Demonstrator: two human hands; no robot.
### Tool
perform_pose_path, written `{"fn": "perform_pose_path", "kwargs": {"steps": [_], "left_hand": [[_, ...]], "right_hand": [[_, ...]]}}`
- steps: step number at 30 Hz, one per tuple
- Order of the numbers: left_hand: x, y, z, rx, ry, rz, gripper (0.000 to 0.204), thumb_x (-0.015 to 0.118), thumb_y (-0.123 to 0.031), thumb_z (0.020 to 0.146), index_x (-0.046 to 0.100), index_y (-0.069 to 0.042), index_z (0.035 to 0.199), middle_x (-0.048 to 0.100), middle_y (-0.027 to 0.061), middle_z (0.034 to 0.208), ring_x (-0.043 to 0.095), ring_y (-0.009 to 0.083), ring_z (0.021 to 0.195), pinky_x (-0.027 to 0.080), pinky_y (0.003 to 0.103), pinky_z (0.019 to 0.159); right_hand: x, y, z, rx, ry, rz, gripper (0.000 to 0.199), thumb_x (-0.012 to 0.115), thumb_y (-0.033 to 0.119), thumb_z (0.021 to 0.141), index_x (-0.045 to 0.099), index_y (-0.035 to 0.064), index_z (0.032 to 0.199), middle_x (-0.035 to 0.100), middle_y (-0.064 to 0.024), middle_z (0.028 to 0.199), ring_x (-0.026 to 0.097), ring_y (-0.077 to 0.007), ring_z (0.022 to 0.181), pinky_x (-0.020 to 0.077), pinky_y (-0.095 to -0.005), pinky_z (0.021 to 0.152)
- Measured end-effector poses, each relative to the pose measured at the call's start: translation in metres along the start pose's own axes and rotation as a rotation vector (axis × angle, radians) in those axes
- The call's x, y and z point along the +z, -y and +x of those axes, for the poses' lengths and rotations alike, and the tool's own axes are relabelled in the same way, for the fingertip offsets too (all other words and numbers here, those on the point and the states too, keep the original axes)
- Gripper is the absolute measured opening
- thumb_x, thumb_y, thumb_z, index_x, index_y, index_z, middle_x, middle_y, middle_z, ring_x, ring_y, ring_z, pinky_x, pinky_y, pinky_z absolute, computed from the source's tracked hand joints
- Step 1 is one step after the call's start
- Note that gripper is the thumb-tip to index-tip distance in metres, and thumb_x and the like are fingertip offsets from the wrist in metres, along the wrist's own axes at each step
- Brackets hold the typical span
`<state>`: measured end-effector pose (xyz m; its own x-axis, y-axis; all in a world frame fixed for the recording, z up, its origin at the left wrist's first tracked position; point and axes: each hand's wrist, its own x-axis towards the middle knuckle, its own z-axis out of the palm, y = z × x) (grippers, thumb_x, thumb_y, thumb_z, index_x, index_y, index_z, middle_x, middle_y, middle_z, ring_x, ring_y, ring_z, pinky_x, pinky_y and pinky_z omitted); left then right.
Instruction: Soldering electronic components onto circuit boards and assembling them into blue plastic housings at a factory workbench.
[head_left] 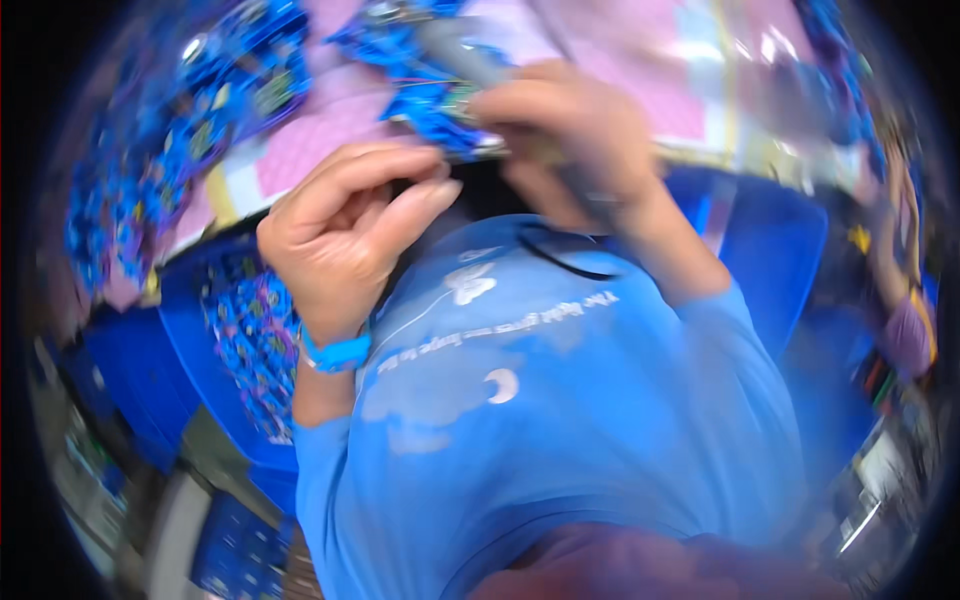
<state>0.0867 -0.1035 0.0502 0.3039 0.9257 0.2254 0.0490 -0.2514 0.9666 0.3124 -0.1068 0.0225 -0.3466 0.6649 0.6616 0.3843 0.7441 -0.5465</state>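
My left hand (pixel 345 225) is over the table's near edge, fingers curled and thumb drawn toward the index fingertip. Anything in that pinch is too small or hidden to make out. My right hand (pixel 585 135), smeared by motion, is closed around a grey rod-shaped tool (pixel 465 52); its exact kind is unclear. A thin black cord (pixel 565 255) hangs below that hand, in front of my shirt. Just beyond both hands lies a blue plastic piece (pixel 430 108) with a small green patch, close to the right fingers.
A heap of blue pieces (pixel 190 130) covers the table's left side. Pink padding (pixel 330 120) lies on the table. Below the edge stands a blue bin (pixel 185 335) of blue and purple pieces (pixel 250 340). Another blue bin (pixel 775 240) and another person's arm (pixel 890 240) are at right.
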Motion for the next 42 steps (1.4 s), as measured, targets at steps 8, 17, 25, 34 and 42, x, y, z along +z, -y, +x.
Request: {"fn": "perform_pose_path", "kwargs": {"steps": [8, 17, 25, 34, 42], "left_hand": [[-0.005, 0.005, -0.038, -0.351, 0.051, -0.451, 0.023, 0.070, -0.010, 0.092, 0.062, 0.005, 0.109, 0.056, -0.0025, 0.073, 0.036, 0.0004, 0.048, 0.024, 0.018, 0.041], [-0.031, -0.002, -0.061, -0.258, 0.013, -0.464, 0.037, 0.061, -0.010, 0.099, 0.055, 0.010, 0.129, 0.072, 0.0190, 0.101, 0.025, -0.0041, 0.045, 0.017, 0.014, 0.037], [-0.024, -0.004, -0.071, -0.225, 0.023, -0.420, 0.035, 0.060, -0.007, 0.099, 0.055, 0.011, 0.128, 0.071, 0.0186, 0.100, 0.026, -0.0034, 0.045, 0.017, 0.015, 0.037], [-0.058, -0.016, -0.097, -0.250, -0.171, -0.283, 0.038, 0.066, -0.005, 0.093, 0.055, 0.010, 0.126, 0.070, 0.0182, 0.096, 0.036, -0.0002, 0.048, 0.023, 0.014, 0.042], [-0.056, 0.015, -0.091, -0.311, -0.424, -0.152, 0.044, 0.073, -0.009, 0.078, 0.062, 0.008, 0.117, 0.070, 0.0192, 0.088, 0.067, 0.0213, 0.074, 0.053, 0.029, 0.069]], "right_hand": [[0.049, 0.046, -0.012, -0.116, -0.202, -0.205, 0.041, 0.060, 0.011, 0.086, 0.058, 0.0079, 0.127, 0.063, -0.0151, 0.112, 0.066, -0.0296, 0.103, 0.0576, -0.0360, 0.081], [-0.081, 0.066, -0.146, 0.660, -0.777, -0.183, 0.022, 0.045, -0.011, 0.079, 0.065, -0.0030, 0.084, 0.068, -0.0093, 0.071, 0.065, -0.0133, 0.066, 0.0538, -0.0275, 0.063], [-0.017, 0.000, -0.167, 1.237, 0.331, -0.537, 0.029, 0.059, 0.018, 0.080, 0.075, 0.0047, 0.100, 0.072, -0.0220, 0.099, 0.070, -0.0384, 0.094, 0.0564, -0.0450, 0.083], [0.110, -0.206, -0.274, 0.879, 0.435, -0.193, 0.033, 0.056, 0.026, 0.089, 0.072, 0.0058, 0.110, 0.071, -0.0204, 0.107, 0.068, -0.0342, 0.095, 0.0529, -0.0481, 0.088], [0.213, -0.304, -0.086, 0.354, 0.598, -0.100, 0.033, 0.057, 0.026, 0.089, 0.071, 0.0053, 0.110, 0.070, -0.0212, 0.108, 0.068, -0.0347, 0.097, 0.0524, -0.0485, 0.089]]}}
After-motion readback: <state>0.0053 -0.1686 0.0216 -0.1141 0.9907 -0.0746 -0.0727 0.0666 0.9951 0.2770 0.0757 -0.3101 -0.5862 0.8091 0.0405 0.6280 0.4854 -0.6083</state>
